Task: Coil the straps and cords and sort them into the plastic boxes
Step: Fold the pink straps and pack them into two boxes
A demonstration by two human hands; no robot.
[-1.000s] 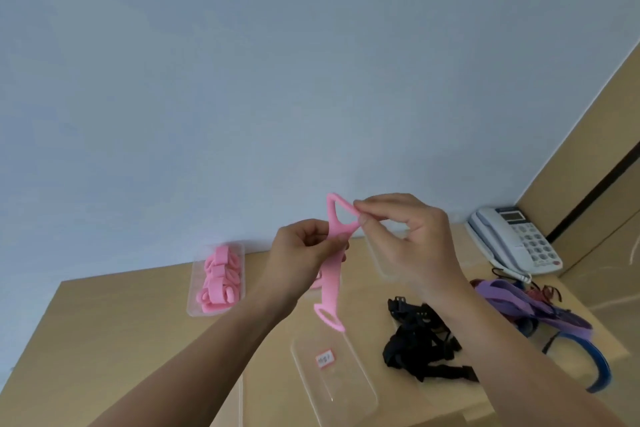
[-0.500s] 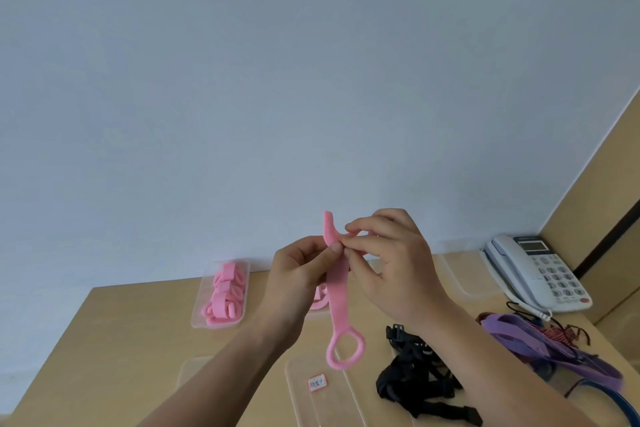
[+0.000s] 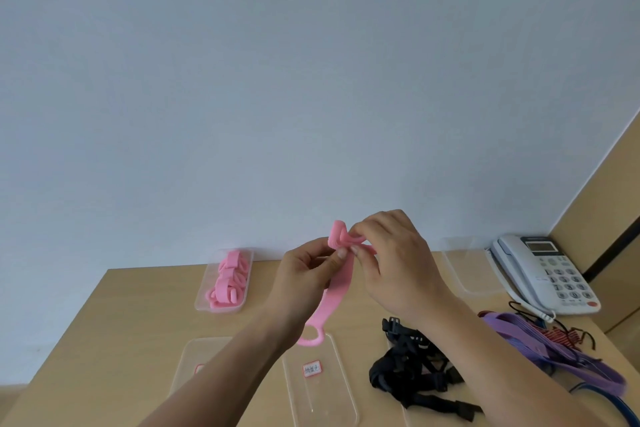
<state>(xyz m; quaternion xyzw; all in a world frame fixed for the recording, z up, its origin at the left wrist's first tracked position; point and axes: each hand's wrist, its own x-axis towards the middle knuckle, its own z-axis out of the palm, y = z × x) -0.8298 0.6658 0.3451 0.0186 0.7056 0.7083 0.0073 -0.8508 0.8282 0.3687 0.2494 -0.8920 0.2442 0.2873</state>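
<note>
**Strap sorting: partly done**

Pink strap (image 3: pixel 341 284), above the table (image 3: pixel 121 322) centre: top end rolled, pinched by fingers of left hand (image 3: pixel 304 274) and right hand (image 3: pixel 398 263). Box (image 3: pixel 221 309), 10 o'clock: pink coils stored. Black straps (image 3: pixel 412 371), 5 o'clock, and purple straps (image 3: pixel 554 354), 4 o'clock: uncoiled.

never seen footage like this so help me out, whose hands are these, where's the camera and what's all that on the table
There is no machine here: one camera worn on a person's head looks down at their own two bare hands. The left hand and right hand both have a grip on a pink strap, its top end curled over, its ring end hanging down. On the wooden table a clear box holds finished pink coils, and a labelled clear box lies nearer. To the right lie black straps, purple straps and a telephone.
</note>
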